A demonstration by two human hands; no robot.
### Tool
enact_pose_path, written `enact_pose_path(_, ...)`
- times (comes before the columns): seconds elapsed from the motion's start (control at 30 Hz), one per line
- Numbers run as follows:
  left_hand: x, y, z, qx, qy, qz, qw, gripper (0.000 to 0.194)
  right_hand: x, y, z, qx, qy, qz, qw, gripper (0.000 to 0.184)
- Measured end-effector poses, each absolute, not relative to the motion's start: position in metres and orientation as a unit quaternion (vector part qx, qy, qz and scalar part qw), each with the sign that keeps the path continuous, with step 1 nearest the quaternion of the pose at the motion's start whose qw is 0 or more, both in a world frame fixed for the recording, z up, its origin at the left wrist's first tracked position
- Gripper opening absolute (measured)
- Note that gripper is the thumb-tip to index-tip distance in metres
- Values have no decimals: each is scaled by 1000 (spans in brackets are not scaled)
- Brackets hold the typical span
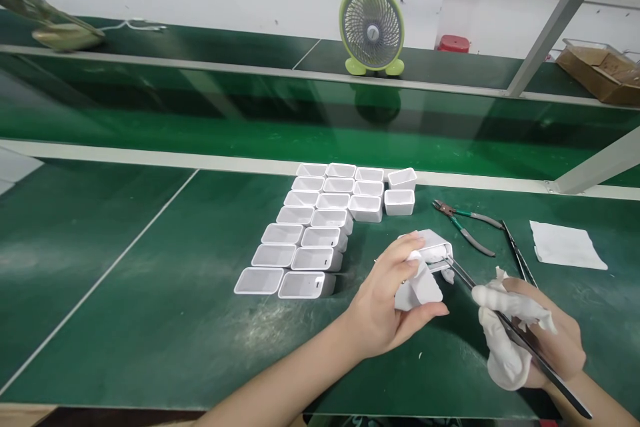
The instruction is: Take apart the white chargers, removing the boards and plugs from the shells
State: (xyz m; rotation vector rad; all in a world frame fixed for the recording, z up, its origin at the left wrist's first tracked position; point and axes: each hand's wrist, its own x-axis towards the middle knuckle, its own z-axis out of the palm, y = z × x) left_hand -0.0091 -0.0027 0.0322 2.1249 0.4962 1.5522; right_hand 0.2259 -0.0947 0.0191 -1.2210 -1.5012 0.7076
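Note:
My left hand (383,303) is closed around a small white plastic box (433,240), tilted above the table, along with what looks like white paper or cloth (423,287). With white-wrapped fingers, my right hand (535,333) grips a pair of metal tweezers (523,340). The tweezers' tips reach into the open end of the white box; what they touch inside cannot be made out clearly. Left of my hands, several similar white boxes (320,219) stand in rows on the green table (165,320), open side up.
Diagonal cutters (455,217) with green-grey handles lie beyond my right hand, beside dark slim tweezers (517,253). A white paper sheet (567,245) rests at the right. On the back shelf stand a green fan (373,27) and a cardboard box (600,70).

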Motion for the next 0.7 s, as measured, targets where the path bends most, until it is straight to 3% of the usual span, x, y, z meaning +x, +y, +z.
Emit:
enact_pose_path(0.1, -9, -3, 32, 769, 178, 568, 233, 77, 212, -90, 22, -508, -621, 224, 553, 21)
enact_pose_path(0.27, -9, -3, 30, 765, 183, 572, 234, 76, 203, -88, 27, -514, -625, 155, 566, 20)
enact_pose_path(0.7, -9, -3, 31, 769, 182, 566, 234, 77, 215, -94, 22, -522, -628, 294, 496, 20)
